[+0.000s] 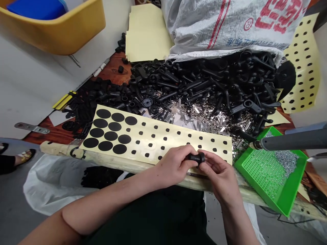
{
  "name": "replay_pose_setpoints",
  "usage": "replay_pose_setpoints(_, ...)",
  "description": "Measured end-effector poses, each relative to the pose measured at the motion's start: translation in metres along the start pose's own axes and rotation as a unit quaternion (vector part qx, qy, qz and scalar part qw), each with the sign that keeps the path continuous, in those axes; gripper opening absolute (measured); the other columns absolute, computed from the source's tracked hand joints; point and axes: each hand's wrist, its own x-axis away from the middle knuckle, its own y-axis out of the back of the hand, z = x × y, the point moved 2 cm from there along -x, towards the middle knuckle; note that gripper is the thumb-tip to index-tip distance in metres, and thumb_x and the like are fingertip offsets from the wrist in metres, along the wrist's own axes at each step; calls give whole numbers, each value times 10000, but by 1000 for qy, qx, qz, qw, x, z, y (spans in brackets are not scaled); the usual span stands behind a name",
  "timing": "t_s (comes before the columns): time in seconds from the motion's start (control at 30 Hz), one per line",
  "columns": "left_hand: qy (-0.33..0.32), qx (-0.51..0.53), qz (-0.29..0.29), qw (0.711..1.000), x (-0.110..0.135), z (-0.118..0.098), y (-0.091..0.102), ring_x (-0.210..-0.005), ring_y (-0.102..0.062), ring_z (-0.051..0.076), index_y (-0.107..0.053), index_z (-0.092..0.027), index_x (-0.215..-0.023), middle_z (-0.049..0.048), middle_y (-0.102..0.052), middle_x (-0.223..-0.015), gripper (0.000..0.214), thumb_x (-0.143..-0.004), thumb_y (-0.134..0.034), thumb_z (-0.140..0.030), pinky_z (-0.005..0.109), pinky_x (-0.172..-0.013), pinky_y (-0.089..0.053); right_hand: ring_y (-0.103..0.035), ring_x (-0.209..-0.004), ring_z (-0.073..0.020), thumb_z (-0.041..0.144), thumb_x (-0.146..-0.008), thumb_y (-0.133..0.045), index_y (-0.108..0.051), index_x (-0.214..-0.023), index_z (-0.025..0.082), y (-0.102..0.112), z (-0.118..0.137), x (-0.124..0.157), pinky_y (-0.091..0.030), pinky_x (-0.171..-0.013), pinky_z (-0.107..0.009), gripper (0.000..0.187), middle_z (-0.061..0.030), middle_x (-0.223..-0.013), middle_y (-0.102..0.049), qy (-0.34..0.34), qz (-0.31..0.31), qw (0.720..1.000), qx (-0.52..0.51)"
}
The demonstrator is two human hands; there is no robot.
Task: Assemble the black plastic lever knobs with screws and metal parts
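- Left hand (pixel 175 166): thumb and forefinger closed in a pinch on the left end of a black part (pixel 196 157). Best used, it seems, as the steady clamp, with the wrist low and the grip firm but not crushing.
- Right hand (pixel 222 170): thumb and fingertips closed about the wider right end of the same part; the outer fingers curl loosely. Even pressure along the part's axis would probably serve better than a sideways push, which could tilt it.
- Black part: held between the two hands, over the near edge of the yellow sheet; whether it touches anything beneath cannot be told. The fingers cover both ends, so a brief turn towards the eye would help in checking alignment.
- Yellow sheet (pixel 172 141): large black discs (pixel 103 113) at its left, small black dots (pixel 150 145) in rows beyond. Sleeveless wrists are best lifted clear of the dots, lest they catch.
- Green tray (pixel 283 200), right of the hands: holds small metal pieces; a grey cylindrical tool (pixel 293 139) extends over it. The right elbow needs room here.
- Beyond the sheet: loose metal clips (pixel 214 122), then heaped black lever-shaped parts (pixel 199 88).
- Farthest: a white sack (pixel 217 27) behind the heap.
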Motion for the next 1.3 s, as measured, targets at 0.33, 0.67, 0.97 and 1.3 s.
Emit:
replay_pose_setpoints(0.33, 73, 103, 8, 992, 0, 2, 0, -454, -329, 62, -538, -160, -796, -68, -410, -547, 50, -831, -506, -174, 203, -442, -255, -665, -867, -180, 190, -620, -801, -691, -847, 211, -9, 8, 7, -564, -785, -299, 254, -45, -866, -701, 159, -46, 982, 94)
replay_pose_setpoints(0.67, -142, -143, 1, 980, -1, -2, -6, -609, -469, 134, -490, -161, -784, 18, -531, -684, 125, -863, -411, -106, 255, -549, -364, -658, -695, -146, 281, -635, -804, -696, -841, 206, -1, -2, 3, -549, -631, -252, 244, -34, -793, -719, 34, 3, 999, -5)
replay_pose_setpoints(0.97, 4, 47, -6, 999, -1, 2, -2, -558, -458, 98, -537, -162, -820, -10, -536, -667, 63, -850, -482, -169, 229, -529, -363, -615, -631, -122, 362, -654, -792, -694, -819, 196, -10, 6, 1, -526, -587, -231, 253, -22, -732, -688, -8, 28, 999, -19)
replay_pose_setpoints(1.3, 283, 410, 35, 866, -6, 4, 3, -366, -421, 49, -465, -163, -665, -63, -468, -489, 329, -793, -635, -413, 177, -392, -255, -639, -916, -197, 194, -799, -665, -693, -1049, 265, 7, 22, 7, -536, -757, -330, 261, -78, -1038, -680, 256, -20, 949, 182)
